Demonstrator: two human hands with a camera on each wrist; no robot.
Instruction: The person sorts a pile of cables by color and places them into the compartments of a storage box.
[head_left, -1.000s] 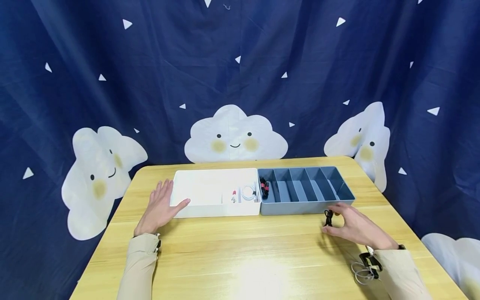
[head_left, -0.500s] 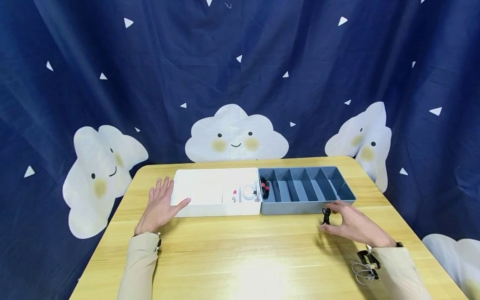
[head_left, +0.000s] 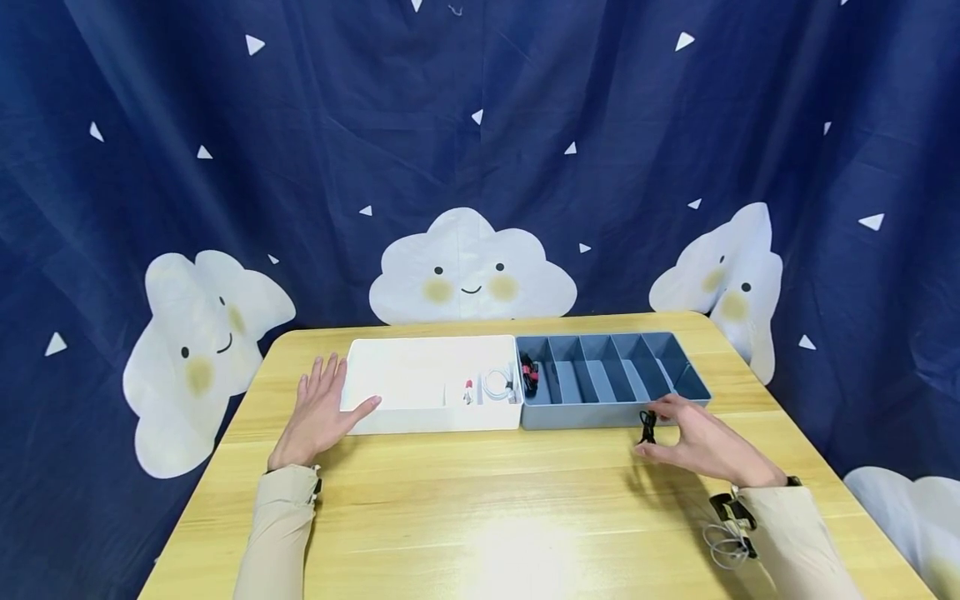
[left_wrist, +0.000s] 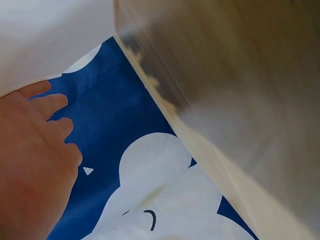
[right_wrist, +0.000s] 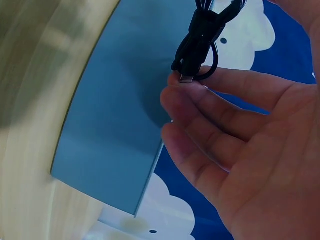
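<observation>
My right hand (head_left: 701, 442) pinches a bundled black cable (head_left: 647, 427) between thumb and fingertips, just in front of the blue-grey divided box (head_left: 592, 416). In the right wrist view the bundle (right_wrist: 202, 37) shows a metal plug end by the fingertips, and the box's outer wall (right_wrist: 115, 110) lies behind the fingers. On the left, my left hand (head_left: 318, 421) lies with fingers spread at the left end of the white box (head_left: 420, 422), thumb reaching over its front rim. The left wrist view shows the back of that hand (left_wrist: 37, 145) beside the white wall.
The leftmost compartment of the blue-grey box has a black-and-red cable (head_left: 529, 377). Inside the white box, towards its right end, are a white coiled cable (head_left: 497, 385) and a small red-and-white item (head_left: 468, 392). Both boxes stand side by side on the wooden table (head_left: 420, 500), before a curtain (head_left: 480, 167).
My right hand has shifted slightly left and up along the blue-grey box's front with the black cable. The left hand has stayed in place.
</observation>
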